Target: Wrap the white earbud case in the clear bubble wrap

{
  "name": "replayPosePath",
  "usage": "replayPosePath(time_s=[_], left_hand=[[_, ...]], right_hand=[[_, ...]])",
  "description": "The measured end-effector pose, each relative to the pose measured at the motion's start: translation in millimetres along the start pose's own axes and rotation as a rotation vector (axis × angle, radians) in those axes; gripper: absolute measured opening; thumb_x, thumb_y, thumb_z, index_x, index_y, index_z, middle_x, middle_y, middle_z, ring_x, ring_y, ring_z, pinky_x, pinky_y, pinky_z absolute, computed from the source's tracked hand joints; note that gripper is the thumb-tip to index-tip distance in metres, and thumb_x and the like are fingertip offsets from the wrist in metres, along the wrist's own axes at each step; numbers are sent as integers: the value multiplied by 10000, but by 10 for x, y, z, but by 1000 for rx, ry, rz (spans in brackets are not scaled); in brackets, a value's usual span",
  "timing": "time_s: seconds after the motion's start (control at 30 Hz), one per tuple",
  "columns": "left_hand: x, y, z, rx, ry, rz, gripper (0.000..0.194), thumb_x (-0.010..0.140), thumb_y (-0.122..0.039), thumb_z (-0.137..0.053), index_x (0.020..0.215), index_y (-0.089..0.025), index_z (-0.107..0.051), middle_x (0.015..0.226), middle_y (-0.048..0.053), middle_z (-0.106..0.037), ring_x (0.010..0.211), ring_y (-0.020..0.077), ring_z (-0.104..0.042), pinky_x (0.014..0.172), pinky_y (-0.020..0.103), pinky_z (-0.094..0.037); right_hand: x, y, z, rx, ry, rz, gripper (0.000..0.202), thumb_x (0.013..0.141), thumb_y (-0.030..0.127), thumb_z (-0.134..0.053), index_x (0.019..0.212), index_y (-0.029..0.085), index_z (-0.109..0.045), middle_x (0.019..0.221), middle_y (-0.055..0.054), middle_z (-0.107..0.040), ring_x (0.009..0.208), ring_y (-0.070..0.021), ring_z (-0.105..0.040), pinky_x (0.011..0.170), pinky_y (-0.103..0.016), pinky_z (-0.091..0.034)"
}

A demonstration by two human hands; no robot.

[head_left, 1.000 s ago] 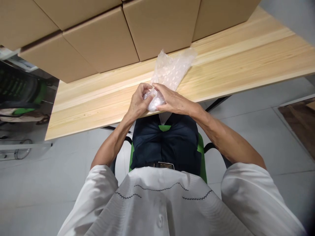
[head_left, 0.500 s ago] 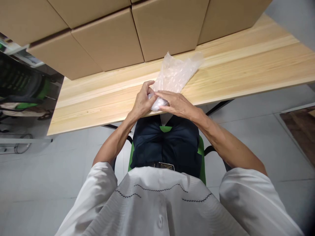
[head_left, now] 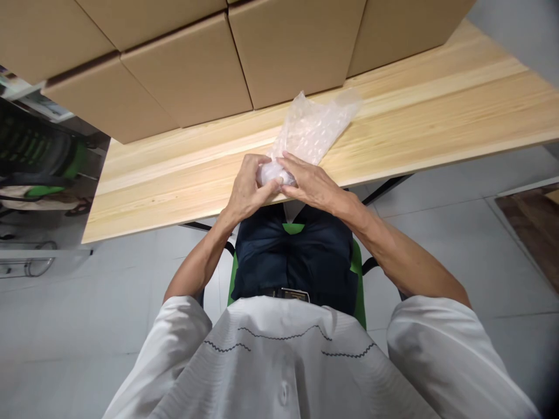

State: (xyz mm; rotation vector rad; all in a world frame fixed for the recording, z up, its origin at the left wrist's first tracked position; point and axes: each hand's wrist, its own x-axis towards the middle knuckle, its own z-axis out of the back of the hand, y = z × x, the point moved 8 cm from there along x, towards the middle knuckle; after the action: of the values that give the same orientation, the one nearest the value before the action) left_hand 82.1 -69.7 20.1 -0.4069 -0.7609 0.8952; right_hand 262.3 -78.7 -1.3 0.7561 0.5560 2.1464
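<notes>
Near the front edge of the wooden table (head_left: 183, 174), a small roundish bundle in clear bubble wrap (head_left: 274, 173) lies between both hands. My left hand (head_left: 250, 185) grips its left side, with the thumb laid across the near face and the fingers curled over the far side. From the right, my right hand (head_left: 311, 181) closes on the bundle, thumb in front and fingers on top. A loose sheet of bubble wrap (head_left: 312, 128) spreads away from the bundle across the table. What is inside the wrap cannot be made out.
Stacked cardboard boxes (head_left: 192, 75) line the back of the table. Below the table's front edge are my legs on a green chair (head_left: 358, 285). Off to the left stands another chair (head_left: 48, 157), black and green. A brown mat (head_left: 533, 227) lies on the floor at right.
My left fingers have come down onto the far side of the bundle, and its thumb has slid lower across the front. My right fingers have shifted up over it. The loose wrap stays spread out.
</notes>
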Motion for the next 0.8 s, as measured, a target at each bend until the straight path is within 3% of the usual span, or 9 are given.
replayPosePath(time_s=[0.13, 0.27, 0.43, 0.57, 0.67, 0.8], left_hand=[[-73, -152, -60, 109, -47, -18, 431, 1151, -662, -654, 1324, -267, -650, 1336, 117, -697, 1195, 288, -679, 948, 426, -599], [-107, -226, -111, 137, -99, -95, 410, 1162, -600, -661, 1354, -238, -666, 1373, 143, -716, 1307, 315, -698, 1096, 467, -600], [-151, -170, -113, 153, 3, -162, 560, 1163, -667, -641, 1495, -220, -694, 1546, 198, -712, 1452, 353, -700, 1234, 531, -585], [-196, -152, -112, 191, 45, -254, 591, 1142, -645, -683, 1573, -240, -684, 1691, 209, -648, 1635, 403, -592, 1360, 610, -496], [-192, -195, -131, 240, -6, -284, 524, 1148, -574, -687, 1543, -230, -709, 1622, 211, -677, 1575, 398, -612, 1309, 588, -518], [-149, -267, -191, 310, -8, -242, 553, 1153, -620, -654, 1486, -191, -757, 1468, 226, -716, 1344, 391, -651, 1161, 579, -534]], right_hand=[[-3, -17, -26, 8, -14, 3, 743, 1063, 321, -678, 1782, 193, -541, 1892, -203, -531, 1818, -381, -436, 1472, -662, -407], [3, -48, -51, 15, -21, 8, 803, 1043, 328, -666, 1803, 143, -485, 1893, -251, -509, 1825, -414, -414, 1469, -700, -389], [13, -33, -8, 71, 40, 45, 806, 1051, 394, -663, 1793, 138, -485, 1887, -265, -506, 1801, -443, -443, 1468, -713, -380], [9, -3, 52, 101, 101, 120, 804, 1003, 317, -641, 1783, 176, -513, 1856, -216, -564, 1759, -435, -506, 1451, -718, -411], [-10, -31, 61, 87, 125, 141, 805, 1011, 279, -586, 1798, 140, -495, 1880, -228, -533, 1775, -399, -496, 1459, -691, -410], [-33, -74, 50, 68, 108, 137, 736, 1066, 293, -552, 1778, 109, -510, 1863, -250, -550, 1767, -373, -510, 1454, -655, -422]])
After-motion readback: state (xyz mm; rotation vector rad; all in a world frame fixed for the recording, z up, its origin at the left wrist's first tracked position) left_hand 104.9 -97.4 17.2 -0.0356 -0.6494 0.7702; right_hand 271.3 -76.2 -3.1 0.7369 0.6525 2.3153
